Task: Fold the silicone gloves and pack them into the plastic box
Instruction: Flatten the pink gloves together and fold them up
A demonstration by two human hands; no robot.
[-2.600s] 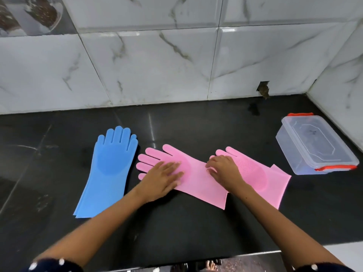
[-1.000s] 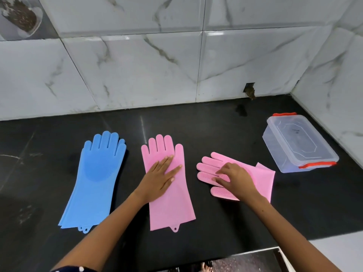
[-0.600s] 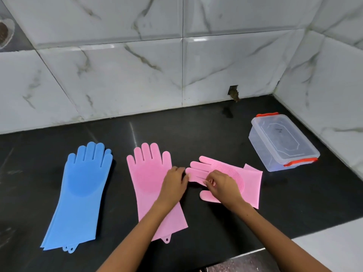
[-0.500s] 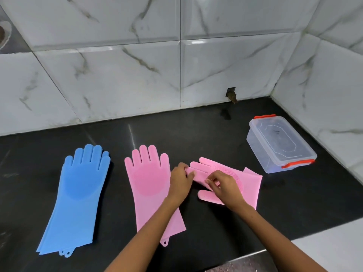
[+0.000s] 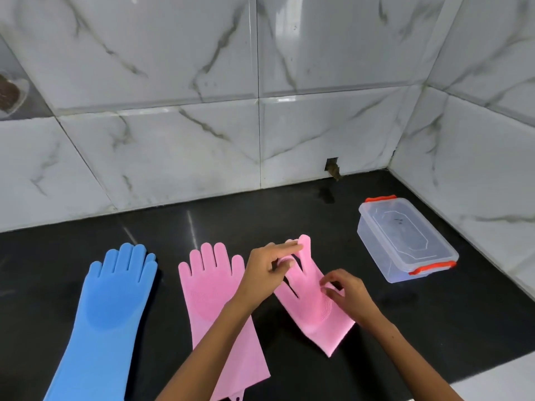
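The left hand [image 5: 265,269] pinches the fingers of the second pink glove [image 5: 311,302] and lifts them. The right hand [image 5: 347,293] grips its palm part, fingers curled.

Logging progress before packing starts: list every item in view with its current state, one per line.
Blue gloves: flat on the counter, unfolded.
Left pink glove: flat, unfolded, fingers toward the wall.
Right pink glove: partly lifted, held by both hands.
Plastic box: lid on, orange clips.
Left hand: pinching glove fingers.
Right hand: gripping glove palm.
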